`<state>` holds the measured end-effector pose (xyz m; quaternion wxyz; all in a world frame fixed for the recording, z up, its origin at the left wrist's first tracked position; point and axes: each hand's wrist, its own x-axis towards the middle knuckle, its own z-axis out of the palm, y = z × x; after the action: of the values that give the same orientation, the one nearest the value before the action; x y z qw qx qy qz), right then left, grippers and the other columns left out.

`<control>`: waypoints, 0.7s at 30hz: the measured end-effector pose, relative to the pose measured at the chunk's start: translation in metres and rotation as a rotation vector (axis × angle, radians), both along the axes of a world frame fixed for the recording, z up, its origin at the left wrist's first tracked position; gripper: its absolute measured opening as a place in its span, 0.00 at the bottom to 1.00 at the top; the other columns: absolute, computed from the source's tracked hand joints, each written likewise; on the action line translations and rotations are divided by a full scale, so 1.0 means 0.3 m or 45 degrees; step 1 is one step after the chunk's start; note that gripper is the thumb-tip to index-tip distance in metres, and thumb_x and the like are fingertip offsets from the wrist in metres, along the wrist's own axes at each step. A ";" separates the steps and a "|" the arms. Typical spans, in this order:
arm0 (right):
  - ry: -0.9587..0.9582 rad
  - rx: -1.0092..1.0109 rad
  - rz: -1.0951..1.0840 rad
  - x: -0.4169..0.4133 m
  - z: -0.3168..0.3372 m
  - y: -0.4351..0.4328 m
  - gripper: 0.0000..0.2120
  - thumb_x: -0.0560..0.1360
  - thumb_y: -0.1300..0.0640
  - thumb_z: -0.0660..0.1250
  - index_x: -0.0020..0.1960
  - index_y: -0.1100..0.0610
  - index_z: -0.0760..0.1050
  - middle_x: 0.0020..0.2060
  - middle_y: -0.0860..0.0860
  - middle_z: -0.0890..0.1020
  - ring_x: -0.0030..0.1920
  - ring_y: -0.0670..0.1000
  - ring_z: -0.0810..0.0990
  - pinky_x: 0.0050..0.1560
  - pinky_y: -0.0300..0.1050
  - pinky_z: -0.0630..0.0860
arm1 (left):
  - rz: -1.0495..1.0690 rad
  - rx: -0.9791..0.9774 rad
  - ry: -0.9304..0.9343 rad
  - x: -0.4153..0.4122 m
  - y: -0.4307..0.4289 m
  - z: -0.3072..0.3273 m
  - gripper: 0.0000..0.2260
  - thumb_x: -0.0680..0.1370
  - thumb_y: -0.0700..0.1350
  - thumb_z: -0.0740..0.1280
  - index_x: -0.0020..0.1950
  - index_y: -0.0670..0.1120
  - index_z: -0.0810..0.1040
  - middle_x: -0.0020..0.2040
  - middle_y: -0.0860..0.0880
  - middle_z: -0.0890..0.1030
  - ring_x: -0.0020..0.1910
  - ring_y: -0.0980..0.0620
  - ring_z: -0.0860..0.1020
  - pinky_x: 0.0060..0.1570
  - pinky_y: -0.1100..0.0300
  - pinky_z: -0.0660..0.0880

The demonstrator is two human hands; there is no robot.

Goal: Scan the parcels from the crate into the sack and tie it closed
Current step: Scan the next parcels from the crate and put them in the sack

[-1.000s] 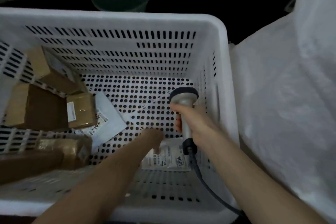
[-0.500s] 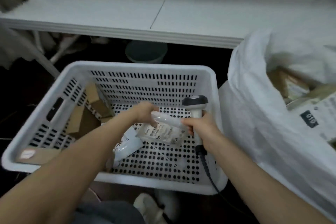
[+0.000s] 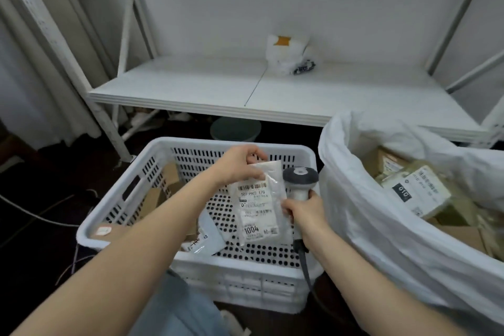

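The left hand (image 3: pixel 240 166) pinches the top of one white poly mailer (image 3: pixel 259 204) above the single crate (image 3: pixel 191 142); its label reads "507-P802 T70" and "1004". The right hand (image 3: pixel 305 213) grips one barcode scanner (image 3: pixel 300 180) beside the one sack (image 3: pixel 368 213), where a parcel label (image 3: pixel 401 194) shows "010"

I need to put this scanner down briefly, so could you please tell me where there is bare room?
The white shelf is bare left of the white bag and along its front. The crate floor is free by its right wall, beneath the held parcel. Crowded: the crate's left side, with cardboard boxes, and the sack, heaped with parcels.
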<state>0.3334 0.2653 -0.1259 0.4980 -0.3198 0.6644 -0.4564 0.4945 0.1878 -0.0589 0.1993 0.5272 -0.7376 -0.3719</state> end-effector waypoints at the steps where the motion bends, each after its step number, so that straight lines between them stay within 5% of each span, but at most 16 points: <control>1: -0.028 0.014 -0.029 -0.007 0.006 0.002 0.13 0.70 0.68 0.70 0.53 0.60 0.74 0.41 0.57 0.83 0.37 0.52 0.81 0.40 0.48 0.78 | 0.075 -0.006 0.090 0.003 0.011 -0.011 0.23 0.70 0.39 0.75 0.63 0.50 0.74 0.48 0.50 0.82 0.45 0.55 0.80 0.45 0.63 0.79; 5: -0.106 0.009 -0.097 -0.046 0.037 0.008 0.08 0.71 0.69 0.68 0.50 0.65 0.75 0.33 0.54 0.79 0.30 0.49 0.75 0.34 0.43 0.74 | 0.414 0.261 0.399 0.048 0.064 -0.136 0.39 0.71 0.45 0.75 0.76 0.47 0.59 0.63 0.49 0.77 0.59 0.49 0.76 0.61 0.50 0.74; 9: -0.085 0.042 -0.160 -0.078 0.039 0.001 0.09 0.70 0.69 0.68 0.50 0.68 0.77 0.30 0.54 0.78 0.29 0.49 0.74 0.33 0.42 0.73 | 0.331 0.687 0.511 0.050 0.129 -0.268 0.14 0.75 0.41 0.70 0.60 0.42 0.77 0.50 0.47 0.85 0.50 0.48 0.83 0.53 0.54 0.78; 13: -0.051 0.022 -0.163 -0.081 0.025 0.003 0.11 0.71 0.66 0.69 0.53 0.69 0.77 0.31 0.54 0.78 0.29 0.48 0.74 0.30 0.38 0.73 | 0.541 0.591 0.628 0.045 0.118 -0.311 0.03 0.76 0.37 0.68 0.49 0.39 0.80 0.46 0.44 0.85 0.44 0.48 0.83 0.46 0.57 0.81; 17: -0.072 -0.030 -0.147 -0.070 0.019 0.051 0.08 0.74 0.60 0.70 0.51 0.63 0.77 0.31 0.52 0.78 0.29 0.47 0.74 0.29 0.37 0.73 | 0.681 0.506 0.659 0.070 0.093 -0.338 0.03 0.77 0.37 0.68 0.46 0.41 0.81 0.47 0.40 0.84 0.44 0.44 0.80 0.54 0.49 0.77; 21: -0.067 0.000 -0.035 -0.038 0.013 0.127 0.07 0.73 0.59 0.71 0.48 0.60 0.76 0.27 0.50 0.76 0.27 0.48 0.72 0.31 0.42 0.72 | 0.735 0.476 0.630 0.055 0.077 -0.356 0.04 0.77 0.37 0.68 0.44 0.42 0.80 0.41 0.46 0.84 0.37 0.51 0.78 0.40 0.60 0.75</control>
<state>0.3219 0.3033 -0.1220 0.5090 -0.2985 0.6554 -0.4714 0.5111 0.2110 -0.1657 0.3674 0.6339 -0.4096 -0.5435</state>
